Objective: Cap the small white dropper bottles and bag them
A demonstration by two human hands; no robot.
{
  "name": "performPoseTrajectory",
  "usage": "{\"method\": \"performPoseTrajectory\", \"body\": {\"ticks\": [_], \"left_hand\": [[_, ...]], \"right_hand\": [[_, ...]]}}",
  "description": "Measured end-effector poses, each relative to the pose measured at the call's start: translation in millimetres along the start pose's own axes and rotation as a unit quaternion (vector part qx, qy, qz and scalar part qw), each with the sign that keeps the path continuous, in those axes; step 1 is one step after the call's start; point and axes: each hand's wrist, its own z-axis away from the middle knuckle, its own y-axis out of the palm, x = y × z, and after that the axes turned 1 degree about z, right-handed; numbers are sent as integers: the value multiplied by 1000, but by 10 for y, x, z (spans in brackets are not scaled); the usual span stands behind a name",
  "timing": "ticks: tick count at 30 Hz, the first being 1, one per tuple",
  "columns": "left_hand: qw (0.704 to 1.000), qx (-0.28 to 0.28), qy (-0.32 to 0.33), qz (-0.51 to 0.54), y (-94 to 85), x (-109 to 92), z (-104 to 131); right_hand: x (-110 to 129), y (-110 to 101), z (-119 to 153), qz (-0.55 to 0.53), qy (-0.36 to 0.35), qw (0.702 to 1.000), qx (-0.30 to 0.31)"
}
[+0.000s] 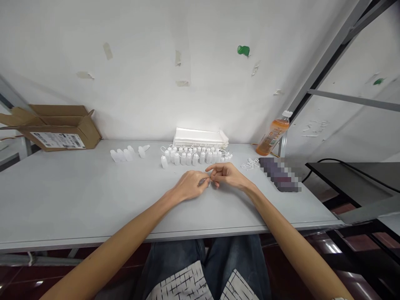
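Both hands meet fingertip to fingertip: left hand (189, 186) and right hand (227, 175) grips pinch a tiny white piece (208, 180) between them.

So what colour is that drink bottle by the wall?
Orange bottle, white cap, head view.

So the desk (62, 200) is a plain grey one pushed up against a white wall (150, 62) with scraps of old tape and a green blob stuck on it. Far left corner has an open cardboard box (56, 127) with a shipping label on its side. Middle back there's a flat stack of white sheets (200, 137) right against the wall. Over on the right an orange drink bottle (275, 134) with a white cap leans by a grey metal frame (328, 58). Near that lies a dark blurred-out object (279, 175), and a black side table (359, 179) sits just past the desk edge.
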Motion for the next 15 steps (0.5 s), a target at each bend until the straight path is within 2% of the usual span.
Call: {"method": "performPoseTrajectory", "body": {"ticks": [7, 15], "left_hand": [[999, 7, -10, -33, 15, -56, 21], [999, 3, -49, -1, -29, -37, 3]], "right_hand": [[-35, 22, -13, -9, 1, 1000, 15], [58, 52, -9, 17, -18, 1000, -17]]}}
